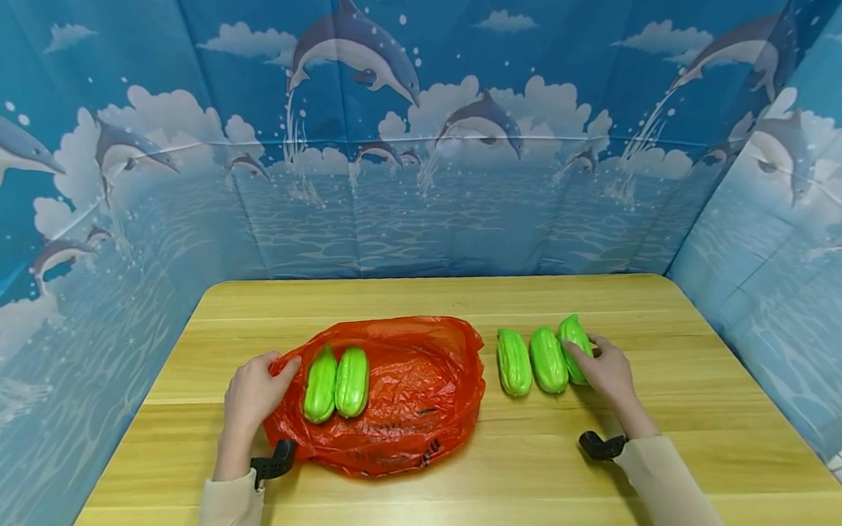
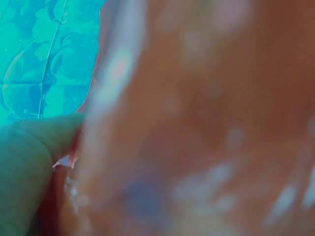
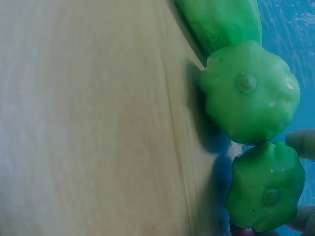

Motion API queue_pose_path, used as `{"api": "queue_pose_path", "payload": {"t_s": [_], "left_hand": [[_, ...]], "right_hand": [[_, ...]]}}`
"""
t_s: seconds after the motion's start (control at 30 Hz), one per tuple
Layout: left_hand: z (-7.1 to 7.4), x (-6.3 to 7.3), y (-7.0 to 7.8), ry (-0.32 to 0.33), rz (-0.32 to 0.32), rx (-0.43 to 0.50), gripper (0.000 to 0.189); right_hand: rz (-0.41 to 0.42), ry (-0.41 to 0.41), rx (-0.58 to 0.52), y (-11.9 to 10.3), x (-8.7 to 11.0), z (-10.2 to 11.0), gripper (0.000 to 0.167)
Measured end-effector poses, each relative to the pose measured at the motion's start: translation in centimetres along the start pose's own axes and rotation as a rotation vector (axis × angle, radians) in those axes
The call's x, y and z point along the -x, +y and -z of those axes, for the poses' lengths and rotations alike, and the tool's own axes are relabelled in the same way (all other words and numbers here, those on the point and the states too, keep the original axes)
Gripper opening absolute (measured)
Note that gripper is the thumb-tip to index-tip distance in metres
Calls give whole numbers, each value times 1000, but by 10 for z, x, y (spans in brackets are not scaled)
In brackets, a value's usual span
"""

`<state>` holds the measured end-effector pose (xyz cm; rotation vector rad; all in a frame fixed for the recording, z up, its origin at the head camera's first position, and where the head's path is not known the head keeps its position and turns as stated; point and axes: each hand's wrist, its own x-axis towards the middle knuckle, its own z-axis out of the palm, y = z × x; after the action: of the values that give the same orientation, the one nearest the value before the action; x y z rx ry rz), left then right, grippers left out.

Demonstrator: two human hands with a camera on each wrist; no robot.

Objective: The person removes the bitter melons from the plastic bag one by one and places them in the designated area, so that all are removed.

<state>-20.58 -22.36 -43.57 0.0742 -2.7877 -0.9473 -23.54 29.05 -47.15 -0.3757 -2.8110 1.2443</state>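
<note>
My left hand (image 1: 254,393) pinches the left rim of a red plastic bag (image 1: 423,393) that lies spread on the table. In the left wrist view the blurred bag (image 2: 206,123) fills most of the picture beside my thumb. Two ridged green gourds (image 1: 352,383) lie side by side on the bag's left part. Right of the bag, three more stand in a row: a left gourd (image 1: 514,362), a middle gourd (image 1: 548,360) and a right gourd (image 1: 574,335). My right hand (image 1: 608,370) grips the right gourd, thumb across its near side; the right wrist view shows its end (image 3: 266,187) between the fingers.
The wooden table (image 1: 538,475) has rounded far corners. A blue curtain with dolphins (image 1: 360,235) stands behind it and along both sides. A black wrist mount (image 1: 274,462) sits at the left wrist, another mount (image 1: 601,446) at the right.
</note>
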Motion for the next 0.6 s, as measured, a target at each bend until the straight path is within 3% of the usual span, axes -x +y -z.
{"api": "queue_pose_path", "payload": {"t_s": [0.6], "left_hand": [[1,1,0,-15,15,-9,36]], "right_hand": [[-22,-10,-11,-1,2,-2,84]]}}
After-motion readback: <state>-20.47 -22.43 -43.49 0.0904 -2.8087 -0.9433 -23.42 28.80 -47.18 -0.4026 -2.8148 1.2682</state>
